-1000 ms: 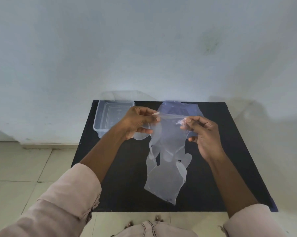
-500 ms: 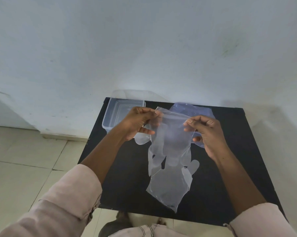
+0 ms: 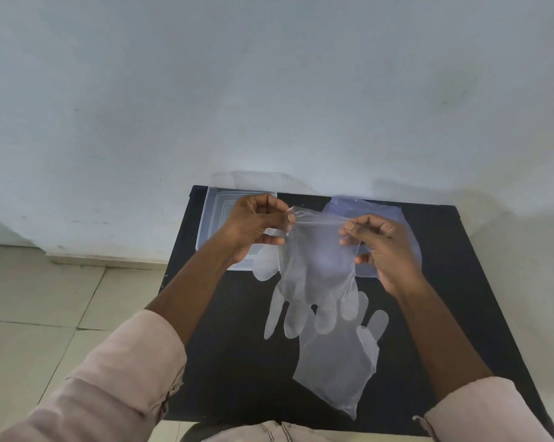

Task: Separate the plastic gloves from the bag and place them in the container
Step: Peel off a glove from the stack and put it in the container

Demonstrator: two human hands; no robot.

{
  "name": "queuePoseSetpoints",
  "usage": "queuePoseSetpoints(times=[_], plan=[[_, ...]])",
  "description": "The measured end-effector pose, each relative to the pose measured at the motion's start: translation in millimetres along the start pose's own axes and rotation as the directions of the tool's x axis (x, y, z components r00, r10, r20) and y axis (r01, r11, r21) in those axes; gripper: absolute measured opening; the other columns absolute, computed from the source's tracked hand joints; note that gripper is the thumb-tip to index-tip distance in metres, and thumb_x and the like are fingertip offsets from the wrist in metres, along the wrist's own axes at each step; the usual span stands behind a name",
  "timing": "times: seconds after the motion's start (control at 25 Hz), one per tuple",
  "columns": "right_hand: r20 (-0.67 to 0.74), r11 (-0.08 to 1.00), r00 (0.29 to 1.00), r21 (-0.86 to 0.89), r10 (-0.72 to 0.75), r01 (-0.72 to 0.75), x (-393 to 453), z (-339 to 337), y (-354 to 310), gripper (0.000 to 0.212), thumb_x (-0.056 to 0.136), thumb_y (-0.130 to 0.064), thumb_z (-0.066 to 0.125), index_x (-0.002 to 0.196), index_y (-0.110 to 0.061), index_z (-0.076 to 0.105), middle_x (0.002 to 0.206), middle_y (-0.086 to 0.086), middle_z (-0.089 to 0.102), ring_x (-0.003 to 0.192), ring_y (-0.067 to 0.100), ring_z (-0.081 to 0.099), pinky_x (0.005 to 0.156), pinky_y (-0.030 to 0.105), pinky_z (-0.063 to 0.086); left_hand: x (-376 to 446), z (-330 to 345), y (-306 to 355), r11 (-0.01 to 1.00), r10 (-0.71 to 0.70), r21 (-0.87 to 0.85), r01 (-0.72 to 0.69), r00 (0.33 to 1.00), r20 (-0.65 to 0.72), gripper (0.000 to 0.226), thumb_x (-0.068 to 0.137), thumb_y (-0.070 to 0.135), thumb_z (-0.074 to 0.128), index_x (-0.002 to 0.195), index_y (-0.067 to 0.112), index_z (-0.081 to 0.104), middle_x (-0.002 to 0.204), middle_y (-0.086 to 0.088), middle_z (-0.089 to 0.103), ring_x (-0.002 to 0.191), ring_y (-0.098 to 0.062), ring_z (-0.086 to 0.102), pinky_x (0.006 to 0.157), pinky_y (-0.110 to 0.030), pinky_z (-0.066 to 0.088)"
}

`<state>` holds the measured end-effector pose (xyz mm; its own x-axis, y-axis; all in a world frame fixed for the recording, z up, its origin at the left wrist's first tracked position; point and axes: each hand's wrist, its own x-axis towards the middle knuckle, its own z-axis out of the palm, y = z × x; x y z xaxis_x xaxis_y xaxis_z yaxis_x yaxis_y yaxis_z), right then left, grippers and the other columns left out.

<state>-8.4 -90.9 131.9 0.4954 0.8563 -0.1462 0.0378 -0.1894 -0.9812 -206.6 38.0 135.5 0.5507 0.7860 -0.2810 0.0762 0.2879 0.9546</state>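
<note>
- The thin clear plastic glove held up (image 3: 317, 269) is a filmy, see-through sheet, slightly glossy and wrinkled at its cuff.
- The second clear plastic glove (image 3: 339, 374) lying flat looks smooth and cloudy.
- The clear rigid plastic container (image 3: 212, 218) shines faintly.
- The bluish translucent plastic bag (image 3: 397, 218) is crinkled.
- The black tabletop (image 3: 237, 362) is matt.
- The pale pink cloth sleeves (image 3: 116, 387) look soft and creased.

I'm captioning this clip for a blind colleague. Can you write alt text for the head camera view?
Two bare hands, left hand and right hand, pinch a clear plastic glove by its cuff above a black table. Another glove lies on the table; a clear container and plastic bag sit behind.
</note>
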Motion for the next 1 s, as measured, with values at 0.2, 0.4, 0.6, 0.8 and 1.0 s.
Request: queuePoseSetpoints(times=[0.2, 0.4, 0.6, 0.8, 1.0], plan=[[-0.037, 0.999, 0.999, -0.046, 0.005, -0.007, 15, 49, -7, 0.009, 0.091, -0.010, 0.061, 0.088, -0.008, 0.069, 0.080, 0.000, 0.075, 0.069, 0.011, 0.071, 0.046, 0.021, 0.049, 19, -53, 3, 1.000, -0.027, -0.004, 0.027, 0.997, 0.072, 0.025, 0.077, 0.010, 0.076, 0.101, 0.013, 0.072, 0.084, -0.004, 0.071, 0.075, -0.011, 0.067, 0.058, -0.026, 0.056], [-0.063, 0.999, 0.998, -0.044, 0.007, -0.010, 28, 87, -15, 0.009, 0.092, -0.008, 0.059, 0.089, -0.008, 0.068, 0.074, -0.005, 0.074, 0.067, 0.010, 0.070, 0.045, 0.019, 0.049, 39, -93, 8, 0.998, -0.062, -0.011, 0.063, 0.994, 0.087, 0.016, 0.077, 0.016, 0.077, 0.091, 0.010, 0.072, 0.075, 0.007, 0.074, 0.072, -0.007, 0.066, 0.059, -0.025, 0.057], [-0.060, 0.995, 0.995, 0.067, 0.075, -0.071, 57, 112, -32, 0.016, 0.090, -0.006, 0.061, 0.078, -0.015, 0.066, 0.083, 0.005, 0.071, 0.075, 0.017, 0.068, 0.051, 0.023, 0.052, 62, -114, 23, 0.994, -0.043, -0.095, 0.056, 0.991, 0.129, 0.005, 0.084, 0.010, 0.069, 0.081, 0.011, 0.065, 0.087, -0.003, 0.075, 0.084, -0.016, 0.073, 0.064, -0.027, 0.059], [0.027, 0.981, 0.992, 0.147, 0.125, -0.128, 112, 136, -59, 0.021, 0.089, -0.001, 0.055, 0.073, -0.013, 0.059, 0.083, 0.012, 0.069, 0.073, 0.023, 0.068, 0.059, 0.028, 0.056, 99, -131, 51, 0.992, -0.016, -0.124, 0.021, 0.999, 0.042, 0.013, 0.086, 0.001, 0.064, 0.075, 0.008, 0.061, 0.084, -0.013, 0.076, 0.080, -0.025, 0.074, 0.077, -0.032, 0.060], [0.009, 0.996, 0.996, -0.031, 0.086, -0.086, 168, 163, -73, 0.020, 0.084, 0.001, 0.045, 0.075, -0.016, 0.052, 0.083, 0.014, 0.072, 0.072, 0.027, 0.069, 0.070, 0.034, 0.054, 135, -145, 74, 0.999, 0.033, -0.021, -0.035, 0.994, -0.101, 0.012, 0.084, -0.002, 0.063, 0.079, 0.008, 0.058, 0.084, -0.014, 0.074, 0.077, -0.025, 0.074, 0.076, -0.034, 0.061]])
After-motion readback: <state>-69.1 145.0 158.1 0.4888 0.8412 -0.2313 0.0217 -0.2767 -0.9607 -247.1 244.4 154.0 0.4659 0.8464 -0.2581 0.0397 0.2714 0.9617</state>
